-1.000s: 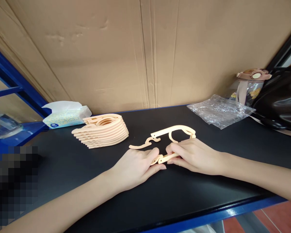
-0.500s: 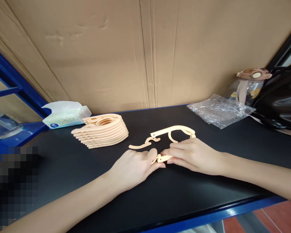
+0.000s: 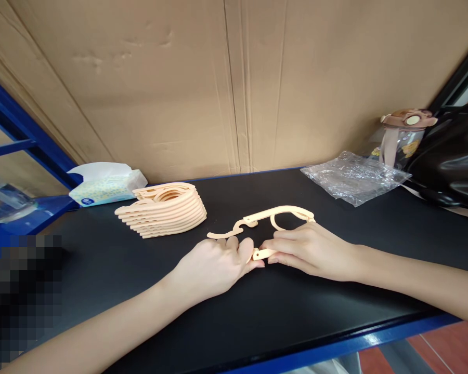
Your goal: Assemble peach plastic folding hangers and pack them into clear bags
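Observation:
Pinched in the fingers of my right hand (image 3: 310, 252) is a cream plastic folding hanger (image 3: 278, 211), its curved upper arm reaching left and its lower end showing between my hands. My left hand (image 3: 218, 265) is closed on a small cream hanger piece (image 3: 251, 256), mostly covered by the fingers. The piece's tip meets the hanger's lower end; whether they are joined I cannot tell. Just beyond my left hand lies a loose hooked arm piece (image 3: 223, 235). The hanger's upper arm overlaps its right end in view.
A stack of several folded cream hangers (image 3: 167, 213) stands at the left on the black table (image 3: 296, 322). Behind it sits a tissue pack (image 3: 105, 187). At the back right are a clear plastic bag (image 3: 353, 179), a drinking bottle (image 3: 405, 135) and a black bag (image 3: 452, 156).
The hanger's upper arm has dipped slightly toward the loose hooked piece. My left hand has shifted a little, and the small piece in it has turned slightly against the hanger's end.

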Motion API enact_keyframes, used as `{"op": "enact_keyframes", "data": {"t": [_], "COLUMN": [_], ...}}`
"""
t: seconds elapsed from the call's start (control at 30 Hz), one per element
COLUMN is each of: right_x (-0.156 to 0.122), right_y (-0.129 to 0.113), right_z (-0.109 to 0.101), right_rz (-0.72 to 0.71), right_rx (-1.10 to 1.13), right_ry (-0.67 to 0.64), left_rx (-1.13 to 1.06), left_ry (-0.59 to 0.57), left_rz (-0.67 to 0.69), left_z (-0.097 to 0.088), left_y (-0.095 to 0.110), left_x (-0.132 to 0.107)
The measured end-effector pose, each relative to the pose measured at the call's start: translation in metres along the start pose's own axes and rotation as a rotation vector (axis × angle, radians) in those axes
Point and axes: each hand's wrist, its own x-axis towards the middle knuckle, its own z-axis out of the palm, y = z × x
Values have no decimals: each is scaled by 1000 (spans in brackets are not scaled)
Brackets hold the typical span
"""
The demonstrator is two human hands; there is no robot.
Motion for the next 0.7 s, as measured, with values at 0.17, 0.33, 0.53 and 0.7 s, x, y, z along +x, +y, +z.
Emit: {"op": "enact_keyframes", "data": {"t": [0.17, 0.33, 0.53, 0.7], "right_x": [2, 3, 3, 2], "right_y": [0, 1, 3, 3], "right_z": [-1, 0, 2, 1], "right_rz": [31, 29, 27, 19], "right_rx": [52, 81, 82, 116], "right_ry": [-18, -27, -30, -31], "left_rx": [103, 125, 24, 18], "left_ry": [1, -1, 45, 73], "left_rz": [55, 83, 75, 92], "left_z": [-5, -6, -2, -2], "left_y": [3, 4, 1, -1], "left_x": [1, 1, 0, -1]}}
